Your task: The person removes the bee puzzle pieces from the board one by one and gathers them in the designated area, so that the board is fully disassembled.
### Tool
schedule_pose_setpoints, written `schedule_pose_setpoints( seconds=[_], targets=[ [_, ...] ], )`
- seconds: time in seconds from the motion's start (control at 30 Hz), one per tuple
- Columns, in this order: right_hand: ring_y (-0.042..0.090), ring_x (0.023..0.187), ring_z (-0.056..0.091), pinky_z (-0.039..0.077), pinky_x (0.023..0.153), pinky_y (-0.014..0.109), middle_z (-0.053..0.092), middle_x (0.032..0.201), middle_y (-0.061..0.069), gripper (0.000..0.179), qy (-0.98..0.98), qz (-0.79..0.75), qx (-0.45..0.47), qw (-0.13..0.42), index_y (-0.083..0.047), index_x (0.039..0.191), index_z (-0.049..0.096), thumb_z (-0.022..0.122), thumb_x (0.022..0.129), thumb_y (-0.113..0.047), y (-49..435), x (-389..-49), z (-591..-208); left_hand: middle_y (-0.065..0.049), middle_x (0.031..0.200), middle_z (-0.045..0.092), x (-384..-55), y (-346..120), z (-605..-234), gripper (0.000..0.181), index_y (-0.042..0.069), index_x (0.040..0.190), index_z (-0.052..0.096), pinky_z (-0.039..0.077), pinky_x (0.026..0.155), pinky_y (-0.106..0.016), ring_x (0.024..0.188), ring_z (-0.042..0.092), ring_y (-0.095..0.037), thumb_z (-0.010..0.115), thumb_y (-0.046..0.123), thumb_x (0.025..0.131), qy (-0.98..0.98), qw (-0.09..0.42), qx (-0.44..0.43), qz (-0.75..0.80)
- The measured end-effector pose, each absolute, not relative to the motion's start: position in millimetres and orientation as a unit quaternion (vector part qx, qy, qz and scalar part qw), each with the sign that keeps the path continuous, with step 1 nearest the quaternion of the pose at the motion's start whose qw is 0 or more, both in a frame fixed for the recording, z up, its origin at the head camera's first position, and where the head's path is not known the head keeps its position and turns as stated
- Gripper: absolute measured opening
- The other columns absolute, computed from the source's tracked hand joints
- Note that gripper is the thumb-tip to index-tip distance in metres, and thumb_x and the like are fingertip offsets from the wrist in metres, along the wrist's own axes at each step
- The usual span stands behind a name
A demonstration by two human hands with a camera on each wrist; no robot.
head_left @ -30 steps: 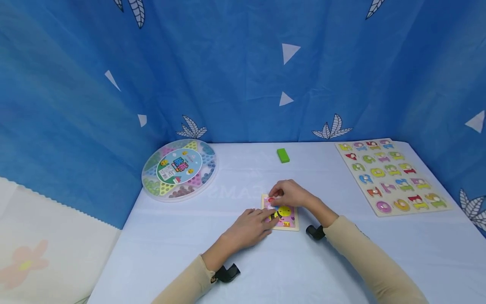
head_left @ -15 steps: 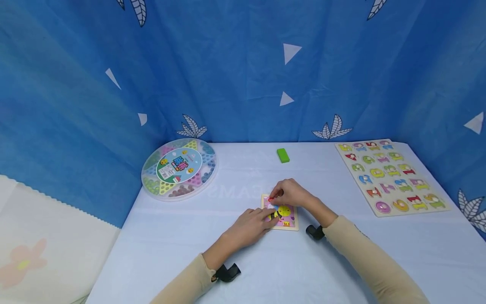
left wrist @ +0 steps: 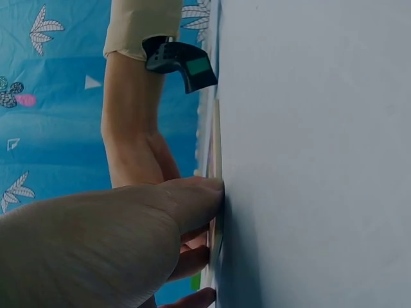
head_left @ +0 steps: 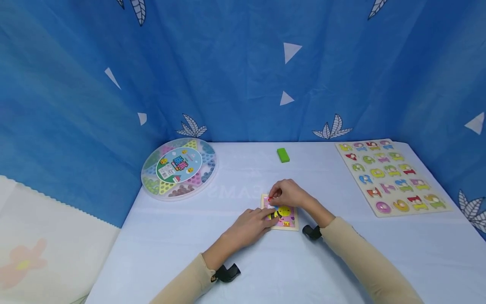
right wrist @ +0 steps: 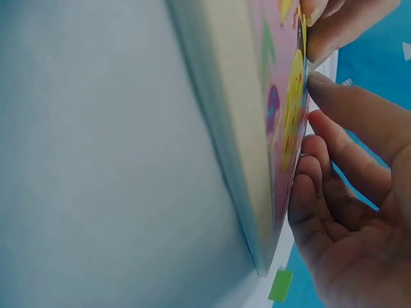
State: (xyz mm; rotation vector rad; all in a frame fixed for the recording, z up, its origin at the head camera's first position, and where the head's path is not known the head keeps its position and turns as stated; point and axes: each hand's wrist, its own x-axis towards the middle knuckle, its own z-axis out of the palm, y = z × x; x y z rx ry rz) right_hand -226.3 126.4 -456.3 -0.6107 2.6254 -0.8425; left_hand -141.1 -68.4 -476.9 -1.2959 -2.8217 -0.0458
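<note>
A small square wooden picture puzzle (head_left: 290,220), pink with a yellow and black bee, lies on the white tablecloth between the hands. The left hand (head_left: 246,228) rests on its near left part, fingers stretched across the bee; the thumb shows right at the board's edge in the left wrist view. At the far left corner, the right hand (head_left: 290,194) bends over the puzzle and pinches a small red puzzle piece (head_left: 270,199) between thumb and index finger. The right wrist view shows the hand's other fingers (right wrist: 308,192) curled close over the board, the piece hidden there.
Beyond the puzzle lies a green block (head_left: 282,155). A round marble game box (head_left: 179,169) stands at back left. On the right is a wooden number board (head_left: 392,179) with colourful knobbed pieces. A blue curtain (head_left: 243,76) hangs behind the table.
The right hand keeps to the same corner with its fingers slightly shifted, and its wrist and forearm have moved a little to the left. The left hand and the puzzle stay put.
</note>
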Motion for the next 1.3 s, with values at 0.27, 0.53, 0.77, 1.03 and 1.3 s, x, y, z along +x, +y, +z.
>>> schedule_pose_setpoints(
  seconds=[0.27, 0.53, 0.77, 1.03, 1.3],
  targets=[
    [0.012, 0.078, 0.052, 0.047, 0.066, 0.019, 0.065, 0.085, -0.004, 0.016, 0.932, -0.266, -0.204, 0.141, -0.017, 0.089, 0.078, 0.082, 0.079, -0.027, 126, -225, -453, 0.006, 0.147, 0.050, -141, -68, -474, 0.038, 0.036, 0.139, 0.053, 0.051, 0.094, -0.034, 0.124, 0.056, -0.014, 0.050, 0.037, 0.101, -0.910, 0.012, -0.413, 0.000],
    [0.012, 0.079, 0.052, 0.048, 0.069, 0.021, 0.065, 0.086, -0.004, 0.020, 0.931, -0.263, -0.213, 0.134, -0.016, 0.092, 0.080, 0.083, 0.077, -0.029, 125, -224, -454, 0.006, 0.147, 0.050, -143, -70, -476, 0.038, 0.036, 0.138, 0.054, 0.051, 0.095, -0.034, 0.123, 0.056, -0.014, 0.052, 0.037, 0.101, -0.911, 0.014, -0.412, 0.001],
    [0.013, 0.078, 0.052, 0.048, 0.067, 0.021, 0.064, 0.081, -0.003, 0.015, 0.922, -0.288, -0.208, 0.153, -0.016, 0.086, 0.077, 0.084, 0.077, -0.026, 126, -228, -454, 0.006, 0.145, 0.052, -143, -69, -476, 0.035, 0.037, 0.135, 0.058, 0.052, 0.092, -0.033, 0.119, 0.059, -0.014, 0.052, 0.037, 0.101, -0.908, 0.023, -0.419, -0.001],
    [0.014, 0.073, 0.053, 0.045, 0.062, 0.022, 0.062, 0.075, -0.001, 0.017, 0.913, -0.316, -0.178, 0.189, -0.015, 0.083, 0.074, 0.085, 0.075, -0.024, 129, -234, -454, 0.004, 0.144, 0.052, -142, -68, -473, 0.035, 0.037, 0.135, 0.057, 0.051, 0.094, -0.035, 0.122, 0.057, -0.015, 0.052, 0.038, 0.101, -0.907, 0.010, -0.420, -0.012],
    [0.014, 0.070, 0.053, 0.046, 0.061, 0.022, 0.061, 0.073, -0.001, 0.018, 0.907, -0.323, -0.182, 0.197, -0.015, 0.083, 0.073, 0.085, 0.074, -0.024, 127, -236, -455, 0.005, 0.145, 0.051, -142, -70, -474, 0.036, 0.037, 0.136, 0.056, 0.051, 0.095, -0.035, 0.124, 0.056, -0.014, 0.050, 0.038, 0.101, -0.910, 0.007, -0.415, -0.005]
  ],
)
